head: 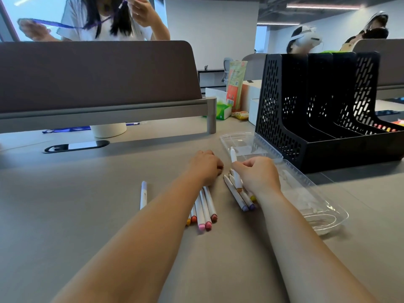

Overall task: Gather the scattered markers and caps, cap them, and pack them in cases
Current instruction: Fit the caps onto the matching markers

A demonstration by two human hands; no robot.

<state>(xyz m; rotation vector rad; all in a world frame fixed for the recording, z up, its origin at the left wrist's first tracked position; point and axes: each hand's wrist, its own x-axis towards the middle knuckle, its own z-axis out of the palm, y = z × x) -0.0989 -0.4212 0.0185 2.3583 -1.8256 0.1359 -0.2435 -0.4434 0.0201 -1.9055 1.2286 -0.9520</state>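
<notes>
White marker (233, 159) pinched in right hand (258, 174) at the clear case (310, 193)'s left edge (left hand (205, 167) clutches a marker bunch (206, 207)).

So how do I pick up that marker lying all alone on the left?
Pinch the lone marker at mid-barrel from above, across its long sides. It lies flat on the table, apart from the other markers, so nothing blocks either side.

This was an open-plan office. A grey bench (87, 193) carried a fabric divider screen (94, 71), a cable port (76, 146) and a black file rack (306, 119). Other people (72, 18) sat at neighbouring desks under strip lights (323, 6), with a swivel chair (227, 68) behind.
</notes>
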